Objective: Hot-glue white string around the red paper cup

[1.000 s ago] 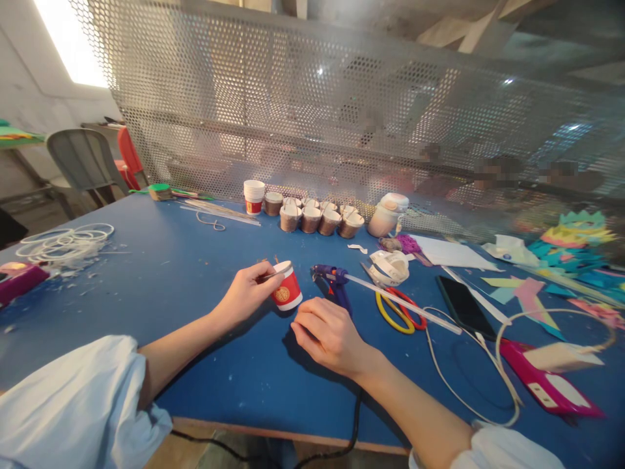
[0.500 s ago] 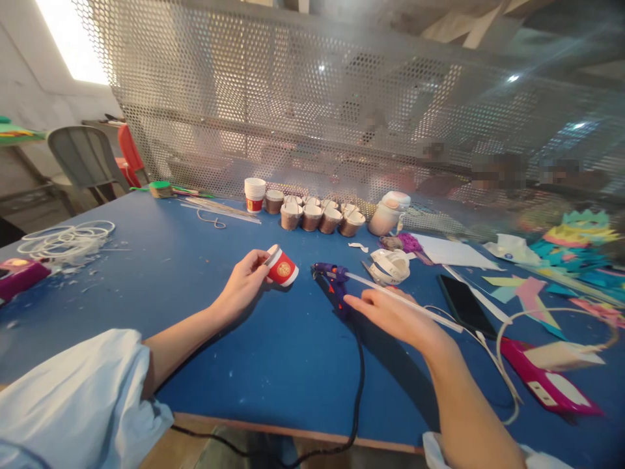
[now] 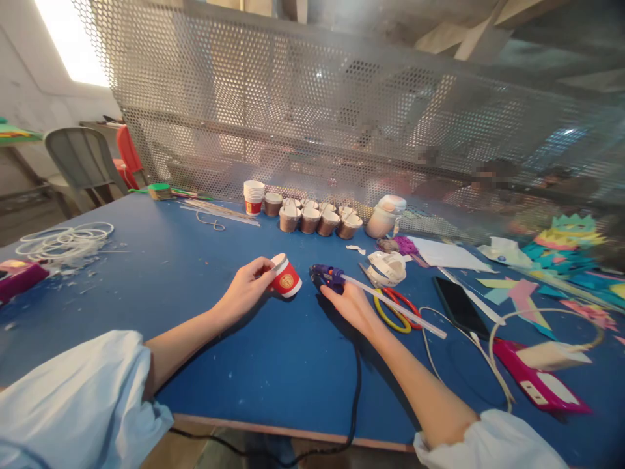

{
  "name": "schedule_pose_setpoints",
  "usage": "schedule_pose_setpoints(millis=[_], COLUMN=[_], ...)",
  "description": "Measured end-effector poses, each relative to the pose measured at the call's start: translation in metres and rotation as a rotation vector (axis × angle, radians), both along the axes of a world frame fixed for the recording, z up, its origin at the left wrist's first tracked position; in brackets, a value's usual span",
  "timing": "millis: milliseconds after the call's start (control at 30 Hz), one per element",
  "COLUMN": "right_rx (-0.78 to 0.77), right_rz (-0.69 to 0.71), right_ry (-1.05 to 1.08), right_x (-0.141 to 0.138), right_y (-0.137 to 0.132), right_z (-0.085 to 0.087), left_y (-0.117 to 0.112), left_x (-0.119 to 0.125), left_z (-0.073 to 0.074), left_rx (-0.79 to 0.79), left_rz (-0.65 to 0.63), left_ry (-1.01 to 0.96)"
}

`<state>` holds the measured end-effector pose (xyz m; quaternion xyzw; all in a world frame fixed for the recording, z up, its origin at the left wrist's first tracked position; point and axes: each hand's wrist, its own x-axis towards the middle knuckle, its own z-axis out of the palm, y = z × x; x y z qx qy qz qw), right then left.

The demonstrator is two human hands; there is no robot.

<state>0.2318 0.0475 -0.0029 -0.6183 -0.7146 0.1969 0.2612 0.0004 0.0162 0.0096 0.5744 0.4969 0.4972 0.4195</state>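
My left hand (image 3: 247,290) is closed on a small red and white paper cup (image 3: 287,280), which it holds tilted just above the table. To the right of the cup, my right hand (image 3: 352,307) wraps round the handle of a dark blue glue gun (image 3: 328,275). The gun's nozzle points left toward the cup, a short gap away. A long clear glue stick (image 3: 395,306) sticks out of the gun's back. Most of the handle and trigger is hidden by my fingers. The gun's black cord (image 3: 359,384) runs down over the table's front edge.
Several brown-wrapped cups (image 3: 310,219) and a stack of paper cups (image 3: 254,197) stand at the back, beside a jar (image 3: 385,216). Scissors (image 3: 400,311), a tape roll (image 3: 387,269), a phone (image 3: 460,306) and a pink power strip (image 3: 541,378) lie right. White cord (image 3: 66,240) coils left.
My right hand has moved left and closed round the glue gun's handle, uncovering the scissors. The cup in my left hand has shifted slightly right and down.
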Motion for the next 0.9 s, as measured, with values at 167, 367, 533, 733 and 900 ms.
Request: schedule_pose_setpoints(millis=[167, 367, 533, 733, 900], right_rx=[0.027, 0.081, 0.062, 0.116, 0.168], right_rz=[-0.013, 0.061, 0.135, 0.055, -0.059], right_ry=[0.062, 0.251, 0.38, 0.339, 0.179], right_x=[0.002, 0.002, -0.006, -0.007, -0.001], right_y=[0.001, -0.009, -0.028, -0.022, 0.001], right_z=[-0.002, 0.005, 0.018, 0.01, -0.007], left_y=[0.002, 0.001, -0.002, 0.004, 0.013], left_x=[-0.002, -0.002, -0.002, -0.006, -0.016], left_z=[-0.002, -0.002, 0.001, -0.003, -0.005], left_rx=[0.023, 0.046, 0.093, 0.225, 0.393], left_rz=[0.003, 0.032, 0.046, 0.076, 0.125], left_ry=[0.032, 0.053, 0.122, 0.258, 0.47])
